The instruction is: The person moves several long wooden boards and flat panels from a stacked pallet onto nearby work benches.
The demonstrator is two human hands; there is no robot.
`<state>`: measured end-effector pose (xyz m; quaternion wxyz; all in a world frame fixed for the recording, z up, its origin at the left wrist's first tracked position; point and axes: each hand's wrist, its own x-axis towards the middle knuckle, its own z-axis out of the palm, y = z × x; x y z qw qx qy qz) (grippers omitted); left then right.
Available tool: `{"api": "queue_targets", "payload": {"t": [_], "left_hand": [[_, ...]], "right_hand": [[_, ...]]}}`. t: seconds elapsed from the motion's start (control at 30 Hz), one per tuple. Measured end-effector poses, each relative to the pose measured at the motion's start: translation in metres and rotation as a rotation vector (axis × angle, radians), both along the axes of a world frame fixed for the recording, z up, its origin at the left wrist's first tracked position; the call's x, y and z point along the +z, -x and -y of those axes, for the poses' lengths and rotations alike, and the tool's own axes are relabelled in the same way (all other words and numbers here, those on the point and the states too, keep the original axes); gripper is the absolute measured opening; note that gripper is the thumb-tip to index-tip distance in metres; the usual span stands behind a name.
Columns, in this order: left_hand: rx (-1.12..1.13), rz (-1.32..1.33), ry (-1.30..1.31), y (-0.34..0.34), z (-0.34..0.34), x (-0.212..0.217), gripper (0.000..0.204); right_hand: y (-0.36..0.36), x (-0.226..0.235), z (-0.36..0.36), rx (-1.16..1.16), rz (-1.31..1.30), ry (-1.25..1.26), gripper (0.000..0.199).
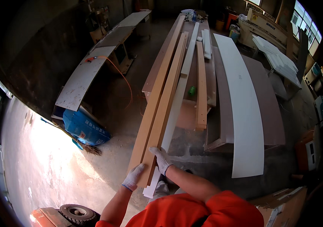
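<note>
Though their fingers (156, 151) are partly hidden, left hand (133, 178) and right hand (162, 160) clamp brown boards (159, 130).

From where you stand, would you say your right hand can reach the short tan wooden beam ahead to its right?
Probably not without stepping: the right hand grips a long tan wooden plank, and the beam lies ahead, across visible floor.

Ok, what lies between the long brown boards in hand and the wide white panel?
Right of the boards, the head view shows white strips, a shorter brown beam, a small green object and some brownish tabletop.
</note>
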<state>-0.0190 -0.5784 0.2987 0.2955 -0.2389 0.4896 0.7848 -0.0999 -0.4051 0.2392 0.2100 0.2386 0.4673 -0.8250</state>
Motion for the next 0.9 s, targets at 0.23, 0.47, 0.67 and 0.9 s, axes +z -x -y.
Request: {"api": "queue_targets", "payload": {"t": [0.23, 0.47, 0.67, 0.9], "left_hand": [[0.515, -0.074, -0.138, -0.026, -0.049, -0.099, 0.035], [0.726, 0.014, 0.029, -0.008, -0.066, -0.113, 0.022], [0.724, 0.040, 0.003, -0.007, -0.067, -0.110, 0.036], [0.756, 0.045, 0.002, -0.013, -0.067, -0.131, 0.042]], "right_hand": [[0.062, -0.005, -0.009, 0.005, 0.072, 0.057, 0.080], [0.064, -0.045, -0.034, 0.136, -0.069, -0.475, 0.072], [0.008, -0.129, -0.049, 0.060, 0.222, -0.650, 0.063], [-0.018, -0.101, -0.055, 0.051, 0.307, -0.249, 0.057]]}}
